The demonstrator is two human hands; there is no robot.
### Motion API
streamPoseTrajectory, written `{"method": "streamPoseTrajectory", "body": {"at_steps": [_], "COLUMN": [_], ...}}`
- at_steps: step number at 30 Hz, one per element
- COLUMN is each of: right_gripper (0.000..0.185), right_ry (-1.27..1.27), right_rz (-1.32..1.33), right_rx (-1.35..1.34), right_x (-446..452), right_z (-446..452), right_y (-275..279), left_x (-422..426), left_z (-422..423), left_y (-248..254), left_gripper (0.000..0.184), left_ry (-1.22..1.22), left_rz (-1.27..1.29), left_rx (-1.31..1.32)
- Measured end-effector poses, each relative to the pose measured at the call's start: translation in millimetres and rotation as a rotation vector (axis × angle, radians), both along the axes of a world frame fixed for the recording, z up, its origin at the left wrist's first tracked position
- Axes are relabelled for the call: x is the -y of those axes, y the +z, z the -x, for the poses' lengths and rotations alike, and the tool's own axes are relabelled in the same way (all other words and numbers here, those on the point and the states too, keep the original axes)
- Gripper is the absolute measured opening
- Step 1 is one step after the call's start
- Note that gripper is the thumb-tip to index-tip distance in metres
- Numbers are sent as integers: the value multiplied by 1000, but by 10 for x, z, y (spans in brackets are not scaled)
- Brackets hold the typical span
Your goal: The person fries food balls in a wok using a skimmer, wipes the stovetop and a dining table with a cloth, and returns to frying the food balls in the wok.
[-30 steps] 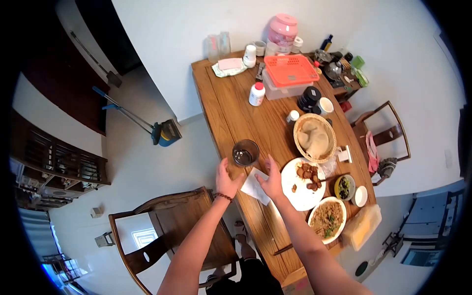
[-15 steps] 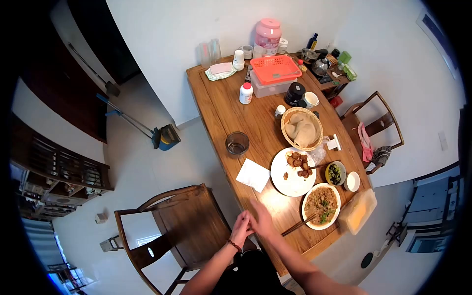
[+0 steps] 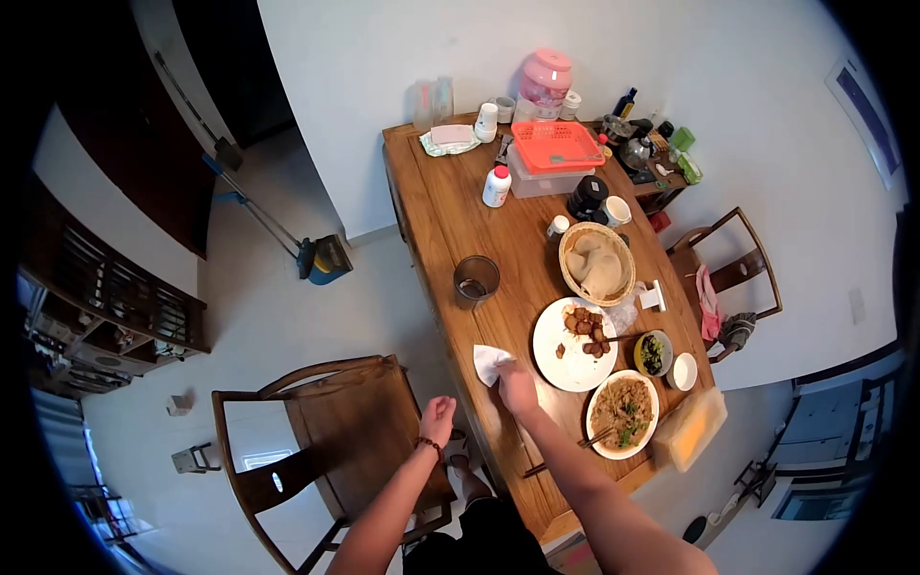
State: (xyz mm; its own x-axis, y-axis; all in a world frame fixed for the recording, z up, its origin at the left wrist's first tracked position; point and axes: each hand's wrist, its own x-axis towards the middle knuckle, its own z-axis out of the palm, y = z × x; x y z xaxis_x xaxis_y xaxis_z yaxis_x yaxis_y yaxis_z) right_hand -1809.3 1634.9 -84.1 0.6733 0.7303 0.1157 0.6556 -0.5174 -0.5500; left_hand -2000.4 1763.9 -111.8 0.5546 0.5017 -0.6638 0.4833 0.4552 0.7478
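My right hand [image 3: 518,391] pinches the near edge of a white paper napkin [image 3: 489,363] at the table's left edge. The napkin is partly bunched and my fingertips are partly hidden. My left hand [image 3: 438,420], with a beaded bracelet at its wrist, hangs off the table near the chair, fingers curled and nothing visible in them. Close to my right hand lie a white plate [image 3: 553,356] with brown pieces of food and a plate of noodle-like food [image 3: 623,414] with chopsticks [image 3: 596,440]. A dark glass cup [image 3: 476,279] stands beyond the napkin.
A wooden chair [image 3: 350,422] stands left of the wooden table [image 3: 436,206]. Farther back are a basket of pale flat food [image 3: 596,264], a red-capped bottle [image 3: 496,187] and an orange basket [image 3: 556,149]. Small bowls [image 3: 654,353] and a clear container [image 3: 688,431] line the right side.
My hands, together before, have parted. My right hand has reached forward and taken hold of the napkin, which lay flat; my left hand has moved left and curled. The view has shifted slightly.
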Motion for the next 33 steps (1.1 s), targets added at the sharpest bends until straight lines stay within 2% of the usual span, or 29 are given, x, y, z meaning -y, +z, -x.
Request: {"method": "streamPoseTrajectory", "body": {"at_steps": [1, 2, 4, 5, 8, 10, 11, 12, 13, 15, 16, 18, 19, 25, 28, 30, 32, 33], "right_gripper": [28, 27, 25, 23, 19, 20, 23, 27, 27, 37, 37, 49, 54, 57, 56, 57, 57, 57], "right_ry": [-59, -118, -203, -291, -241, -72, 40, 155, 163, 613, 627, 869, 892, 651, 617, 614, 612, 696], "right_rz": [-58, -118, -251, -240, -269, -280, -247, -213, -211, 35, 30, 19, 51, 67, 40, 68, 111, 75], "right_rx": [-60, -119, -88, -120, -105, 39, 20, -4, -19, 22, 2, 310, 311, 436, 397, 393, 385, 369], "right_x": [-21, -51, -152, -256, -600, -911, -1057, -1188, -1311, -1532, -1658, -1960, -2117, -3288, -3763, -3940, -3942, -3878], "right_z": [-127, -279, -682, -871, -1619, -2004, -2202, -2358, -2482, -2672, -2741, -2826, -2886, -3509, -3684, -3693, -3630, -3560], "right_y": [75, 144, 296, 493, 676, 716, 617, 509, 395, 154, 74, 17, -10, -325, -331, -349, -363, -371], "left_x": [-44, -80, -206, -269, -339, -333, -335, -343, -364, -410, -414, -421, -432, -486, -496, -492, -487, -493], "left_z": [-147, -272, -667, -885, -1457, -1783, -1913, -1959, -1988, -2033, -2042, -1995, -1996, -2001, -2011, -2001, -1995, -2005], "left_y": [-94, -185, -32, 49, 67, -159, -117, -101, -129, -194, -252, -355, -341, -237, -260, -282, -292, -297], "left_gripper": [51, 51, 62, 62, 69, 70, 71, 71, 70, 68, 68, 66, 65, 62, 61, 54, 51, 51], "left_ry": [-25, -23, -86, -87, -34, 176, 251, 255, 286, 341, 348, 332, 328, 302, 294, 289, 297, 300], "left_rz": [-131, -129, -346, -339, -427, -389, -368, -365, -438, -537, -536, -630, -629, -710, -759, -691, -726, -730], "left_rx": [6, 11, -107, -106, -266, -264, -292, -304, -378, -479, -502, -459, -451, -400, -405, -390, -404, -416]}}
